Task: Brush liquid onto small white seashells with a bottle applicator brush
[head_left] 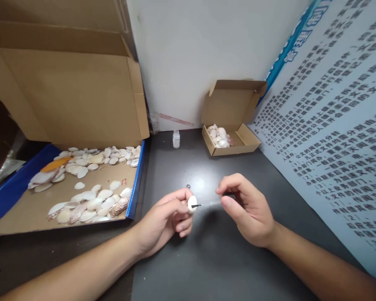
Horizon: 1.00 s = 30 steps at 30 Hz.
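Near the middle, my left hand [169,219] pinches a small white shell [192,204] between thumb and forefinger. The dark tip of a thin, clear-stemmed brush [207,204] lies across the shell's face. To the right, my right hand [249,211] has its thumb and fingers closed on the other end of the brush, partly hidden by the fingers. Behind the hands stands a small clear bottle [176,139] with white contents. A small dark ring-like piece [188,186] lies on the table just beyond my left fingertips.
A large blue-edged cardboard box [135,184] on the left holds many shells [94,203]. At the back right, a small open carton [235,151] contains more shells [218,137]. A printed sheet [338,125] slants along the right side; a pale wall [188,62] rises behind.
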### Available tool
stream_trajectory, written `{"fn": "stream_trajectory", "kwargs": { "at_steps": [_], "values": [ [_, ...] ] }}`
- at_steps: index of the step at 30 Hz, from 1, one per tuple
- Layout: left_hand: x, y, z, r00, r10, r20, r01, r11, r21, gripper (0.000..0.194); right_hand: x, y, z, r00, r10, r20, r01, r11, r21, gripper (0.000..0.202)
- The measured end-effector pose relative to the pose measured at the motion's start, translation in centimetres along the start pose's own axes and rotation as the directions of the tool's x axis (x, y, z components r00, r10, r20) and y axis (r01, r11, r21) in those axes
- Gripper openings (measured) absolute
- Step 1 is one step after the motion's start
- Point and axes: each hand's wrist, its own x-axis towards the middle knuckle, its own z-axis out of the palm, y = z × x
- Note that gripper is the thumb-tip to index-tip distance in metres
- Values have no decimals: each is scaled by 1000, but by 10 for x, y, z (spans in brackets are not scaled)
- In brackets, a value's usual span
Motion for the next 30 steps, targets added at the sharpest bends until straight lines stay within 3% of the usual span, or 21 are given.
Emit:
{"fn": "stream_trajectory", "kwargs": {
  "at_steps": [6,13,17,23,30],
  "values": [
    [0,-1,1,1000,4,-8,-4,1000,1,5,3,-3,2,999,12,-38,-15,995,-97,20],
    [-1,0,2,1000,1,-11,-1,1000,4,4,3,-4,0,999,20,39,-20,1000,-18,12],
    [0,-1,2,1000,0,-11,1,1000,2,4,3,-2,0,1000,17,-1,-17,996,-83,15],
    [0,0,2,1000,1,-14,-1,1000,-1,5,3,0,1,999,17,41,-16,1000,-23,13],
    [0,-1,2,1000,18,-9,-19,1000,-15,4,2,3,2,998,56,-25,-56,998,-11,17]
  ]
}}
